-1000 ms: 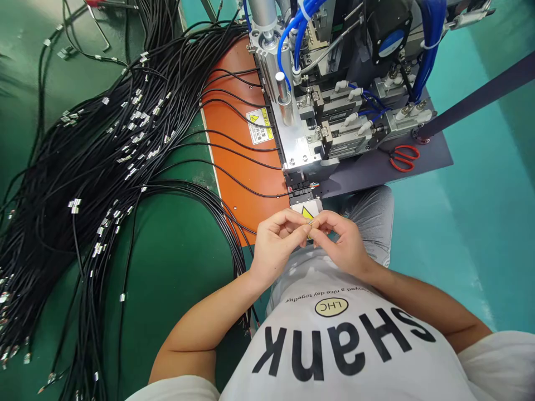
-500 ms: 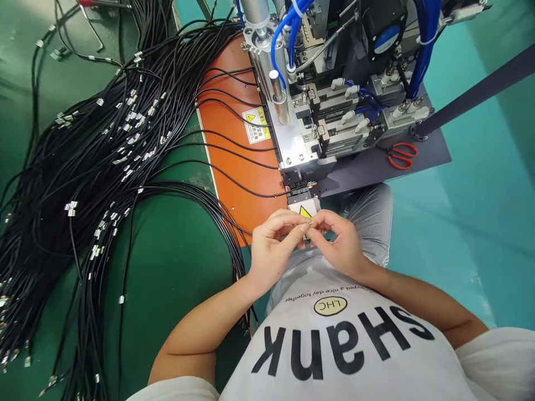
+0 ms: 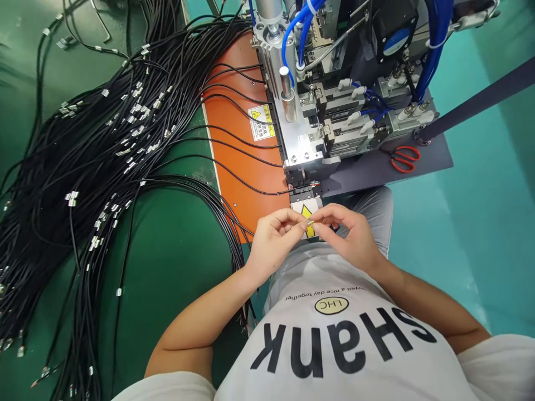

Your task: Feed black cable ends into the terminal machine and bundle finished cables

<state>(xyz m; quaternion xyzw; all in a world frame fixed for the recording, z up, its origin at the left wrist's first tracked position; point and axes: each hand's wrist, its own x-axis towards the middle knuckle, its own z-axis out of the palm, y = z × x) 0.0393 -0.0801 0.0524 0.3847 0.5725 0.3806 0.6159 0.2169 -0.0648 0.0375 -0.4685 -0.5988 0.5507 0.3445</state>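
Just in front of my shirt, both hands meet fingertip to fingertip. My left hand [image 3: 276, 239] is closed in a pinch, and so is my right hand [image 3: 349, 234]. Thin, light-coloured wire ends [image 3: 310, 223] show between them, too small to make out fully. Right beyond the fingers lies a white block with a yellow warning sign [image 3: 306, 210]. A black cable [image 3: 251, 189] runs over the orange plate [image 3: 246, 217] into the machine's holder, where its coloured wire tips [image 3: 315, 184] stick out.
Bundled black cables [image 3: 96, 150] with silvery end tags cover much of the green table [image 3: 167, 267] at left. A machine [image 3: 292, 128] with metal cylinders and blue air hoses [image 3: 301, 33] stands ahead. Red-handled scissors [image 3: 404, 159] lie on the grey base plate [image 3: 359, 177].
My right hand has drawn slightly away to the right, so the fingertips are a little further apart and the wire ends show more. The whole view has shifted slightly.
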